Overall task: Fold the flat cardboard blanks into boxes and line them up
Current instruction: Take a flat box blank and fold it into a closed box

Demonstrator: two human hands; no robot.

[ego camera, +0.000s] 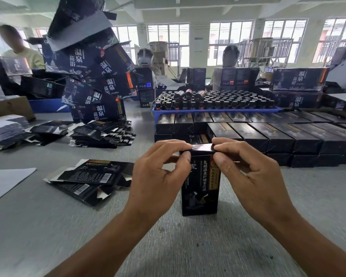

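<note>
We count one upright box point(199, 182) pinched at its top flap between two hands, the left hand point(158, 172) and the right hand point(254, 172). Two loose heaps of flat blanks lie on the table: a small one point(88, 180) near the left hand and a bigger one point(102, 134) farther back; single blanks in them are too overlapped to count. One blue tray point(214, 111) holds bottles too many to count, finished boxes point(268, 134) lie in two stacked layers, and three other people sit across the table.
</note>
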